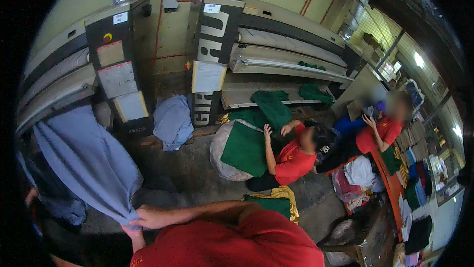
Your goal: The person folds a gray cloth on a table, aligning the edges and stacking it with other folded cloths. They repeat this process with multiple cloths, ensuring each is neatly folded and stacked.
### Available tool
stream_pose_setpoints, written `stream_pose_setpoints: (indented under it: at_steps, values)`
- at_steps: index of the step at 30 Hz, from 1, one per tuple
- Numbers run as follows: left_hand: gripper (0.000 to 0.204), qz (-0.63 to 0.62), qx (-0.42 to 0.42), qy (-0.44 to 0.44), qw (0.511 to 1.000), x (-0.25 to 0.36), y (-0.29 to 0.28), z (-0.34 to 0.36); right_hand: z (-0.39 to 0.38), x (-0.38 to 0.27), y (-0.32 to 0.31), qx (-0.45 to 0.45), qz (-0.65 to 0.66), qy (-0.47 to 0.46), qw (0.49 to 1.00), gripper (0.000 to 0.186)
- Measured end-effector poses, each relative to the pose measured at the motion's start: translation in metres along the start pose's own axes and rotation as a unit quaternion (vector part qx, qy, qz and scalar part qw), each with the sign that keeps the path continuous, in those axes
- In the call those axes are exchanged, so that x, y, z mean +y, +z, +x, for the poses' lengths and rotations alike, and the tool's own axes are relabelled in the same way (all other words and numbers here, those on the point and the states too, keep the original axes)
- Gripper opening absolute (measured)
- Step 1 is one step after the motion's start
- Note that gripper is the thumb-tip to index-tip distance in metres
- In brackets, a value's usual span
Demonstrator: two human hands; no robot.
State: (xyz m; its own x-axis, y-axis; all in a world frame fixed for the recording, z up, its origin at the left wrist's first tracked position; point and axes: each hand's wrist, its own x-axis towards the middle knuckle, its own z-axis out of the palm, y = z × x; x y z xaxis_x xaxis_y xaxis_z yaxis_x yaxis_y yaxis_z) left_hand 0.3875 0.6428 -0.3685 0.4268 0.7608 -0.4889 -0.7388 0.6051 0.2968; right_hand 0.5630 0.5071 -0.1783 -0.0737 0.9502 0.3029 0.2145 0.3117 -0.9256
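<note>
A large blue-grey sheet (pixel 89 163) hangs from the flatwork ironing machine (pixel 59 87) at the left and gathers to a bunched end at the lower left. My right hand (pixel 148 217) reaches across my red shirt and grips that bunched end. Just below it, my left hand (pixel 132 233) is closed on the same end of the sheet. Both hands sit together at the sheet's lowest point.
A second ironing machine (pixel 286 55) with green cloths stands at the back right. Two people in red shirts (pixel 291 161) (pixel 377 136) sit on the floor by a green cloth on a sack (pixel 244 148). Another blue-grey heap (pixel 172 121) lies between the machines. Folded stacks (pixel 412 193) are at the right.
</note>
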Motion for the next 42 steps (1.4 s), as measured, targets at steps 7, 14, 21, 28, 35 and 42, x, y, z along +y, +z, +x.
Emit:
stream_pose_setpoints:
  at_steps: [7, 14, 21, 28, 35, 42]
  values:
    - [0.038, 0.038, -0.095, 0.014, 0.995, -0.002, -0.024, -0.140, -0.028, -0.064, 0.028, 0.086, 0.226, 0.088, 0.966, 0.027]
    - [0.042, 0.396, -0.246, -0.024, 0.884, 0.004, 0.077, -0.253, -0.086, -0.039, 0.009, 0.036, 0.128, 0.176, 0.975, 0.045]
    - [0.042, 0.479, -0.330, 0.144, 0.801, 0.029, 0.135, -0.269, -0.104, 0.026, 0.100, -0.167, -0.104, 0.140, 0.970, 0.048]
    - [0.057, 0.456, -0.446, -0.017, 0.770, -0.006, 0.139, -0.244, -0.085, -0.035, 0.032, -0.183, -0.050, 0.200, 0.961, 0.045]
    - [0.082, 0.352, -0.394, -0.335, 0.780, -0.023, 0.117, -0.215, -0.043, 0.006, 0.031, -0.149, -0.037, 0.194, 0.969, 0.044]
    - [0.075, -0.065, 0.071, 0.027, 0.995, -0.038, 0.021, -0.077, -0.070, -0.040, -0.018, 0.057, 0.168, 0.171, 0.969, 0.041]
